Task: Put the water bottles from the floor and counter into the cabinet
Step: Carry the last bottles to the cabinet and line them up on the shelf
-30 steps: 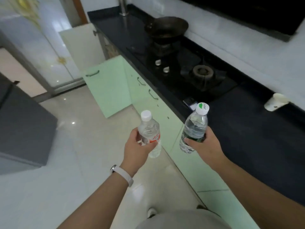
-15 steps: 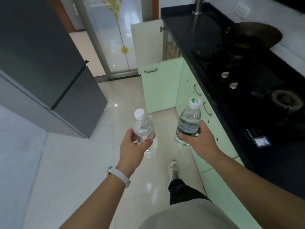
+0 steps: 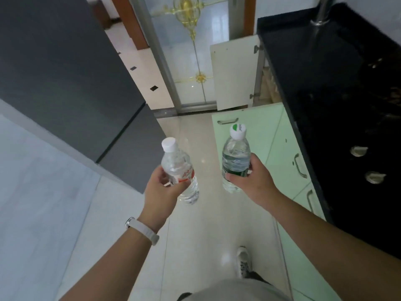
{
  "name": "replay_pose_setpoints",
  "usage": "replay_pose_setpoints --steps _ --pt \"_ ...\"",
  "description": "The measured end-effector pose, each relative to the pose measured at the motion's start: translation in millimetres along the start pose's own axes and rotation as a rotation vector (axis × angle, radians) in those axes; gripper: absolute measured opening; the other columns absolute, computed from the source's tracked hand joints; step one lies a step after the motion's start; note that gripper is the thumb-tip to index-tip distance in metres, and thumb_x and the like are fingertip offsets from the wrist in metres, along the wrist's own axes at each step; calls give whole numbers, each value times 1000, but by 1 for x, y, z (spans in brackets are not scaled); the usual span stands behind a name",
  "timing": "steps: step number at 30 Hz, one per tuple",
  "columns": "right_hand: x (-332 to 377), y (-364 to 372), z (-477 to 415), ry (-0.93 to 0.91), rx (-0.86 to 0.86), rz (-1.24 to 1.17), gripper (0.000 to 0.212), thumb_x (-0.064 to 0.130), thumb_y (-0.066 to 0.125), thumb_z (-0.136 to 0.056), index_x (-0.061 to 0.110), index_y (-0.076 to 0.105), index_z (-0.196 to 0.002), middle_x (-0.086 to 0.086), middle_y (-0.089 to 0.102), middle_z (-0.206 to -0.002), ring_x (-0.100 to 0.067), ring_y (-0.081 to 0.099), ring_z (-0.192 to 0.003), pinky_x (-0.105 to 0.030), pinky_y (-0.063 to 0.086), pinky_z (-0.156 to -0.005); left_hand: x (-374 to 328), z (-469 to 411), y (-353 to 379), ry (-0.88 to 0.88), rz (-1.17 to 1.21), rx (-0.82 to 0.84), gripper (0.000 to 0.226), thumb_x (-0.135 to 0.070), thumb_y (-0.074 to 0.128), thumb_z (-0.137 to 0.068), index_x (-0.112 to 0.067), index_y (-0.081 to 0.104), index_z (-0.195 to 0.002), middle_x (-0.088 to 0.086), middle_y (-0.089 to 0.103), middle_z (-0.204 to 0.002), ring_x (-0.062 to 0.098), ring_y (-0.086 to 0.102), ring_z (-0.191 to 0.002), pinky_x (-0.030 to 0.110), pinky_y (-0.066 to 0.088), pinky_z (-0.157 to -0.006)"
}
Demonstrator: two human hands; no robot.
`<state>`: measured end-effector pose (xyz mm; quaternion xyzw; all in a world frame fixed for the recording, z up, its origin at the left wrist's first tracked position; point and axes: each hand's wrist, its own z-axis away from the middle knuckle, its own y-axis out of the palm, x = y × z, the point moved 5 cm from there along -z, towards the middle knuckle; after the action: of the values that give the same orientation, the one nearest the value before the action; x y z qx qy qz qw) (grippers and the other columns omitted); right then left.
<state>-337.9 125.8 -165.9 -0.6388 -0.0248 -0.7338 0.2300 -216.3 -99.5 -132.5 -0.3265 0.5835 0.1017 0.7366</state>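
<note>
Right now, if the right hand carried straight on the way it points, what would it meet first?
Probably the open green door ahead. The right hand, holding the green-label bottle, points up the aisle toward it, and nothing shows between them. Depth is unclear in this wide-angle view.

soft daylight, floor [image 3: 208, 148] glare, warped edges

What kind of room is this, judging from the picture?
Most likely a home kitchen: a black countertop with stove knobs, pale green cabinet doors beneath it, and a tall grey fridge opposite.
</note>
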Motion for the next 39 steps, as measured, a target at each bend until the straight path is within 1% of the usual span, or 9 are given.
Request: replay_pose_setpoints --steps 8,12,21,24,28,31,34,36,39 --pt "20 -12 -71 -15 7 -56 45 32 85 -73 43 51 -100 21 64 -96 6 58 -88 -16 44 -68 -28 -57 6 9 -25 -37 43 -7 86 -75 -25 68 -109 -6 76 -102 16 72 -97 39 56 -91" --pt "24 -8 -97 3 -1 -62 46 33 85 -73 40 52 -105 22 64 -98 6 58 -90 -19 45 -70 -33 -91 5 21 -43 -14 41 -8 85 -76 -23 68 -110 -8 76 -101 11 72 -92 33 55 -86" --pt "46 46 -170 31 -55 22 42 32 85 -73 43 52 -98 21 64 -96 14 57 -83 -18 47 -71 -7 -203 -20 29 38 36 42 -9 86 -75 -23 68 -111 -8 76 -100 7 70 -89 24 50 -79" --pt "62 76 -203 40 -110 35 44 29 86 -72 39 54 -100 17 65 -97 2 61 -87 -23 51 -75 4 -256 -38 23 62 72 42 -9 86 -75 -23 68 -110 -9 75 -97 2 68 -84 19 50 -76" --pt "89 123 -251 75 -157 13 49 28 88 -70 31 58 -108 12 68 -98 -6 64 -90 -34 56 -84 18 -329 -73 6 53 96 44 -16 89 -73 -23 68 -110 0 74 -99 17 69 -92 29 53 -81" --pt "108 154 -287 78 -186 36 57 35 88 -65 29 58 -113 11 69 -101 -10 65 -93 -40 56 -87 22 -386 -95 16 47 120 44 -18 89 -70 -24 69 -109 3 73 -97 20 68 -89 31 53 -78" --pt "126 175 -313 84 -230 22 55 30 88 -67 27 58 -113 11 67 -101 -7 64 -91 -28 55 -79 18 -429 -105 20 66 153 48 -9 88 -72 -19 68 -115 -1 73 -100 13 66 -87 19 48 -73" --pt "136 182 -326 83 -234 23 53 24 87 -71 26 57 -114 13 66 -101 0 62 -86 -10 47 -64 17 -452 -105 1 95 167 51 -10 89 -71 -19 67 -116 -2 72 -103 15 66 -90 23 50 -77" --pt "148 186 -347 74 -238 27 47 16 85 -73 28 57 -109 14 64 -98 11 61 -78 -3 42 -56 17 -479 -98 -37 121 190 59 -27 91 -62 -23 68 -116 -1 74 -106 22 69 -99 40 58 -88"
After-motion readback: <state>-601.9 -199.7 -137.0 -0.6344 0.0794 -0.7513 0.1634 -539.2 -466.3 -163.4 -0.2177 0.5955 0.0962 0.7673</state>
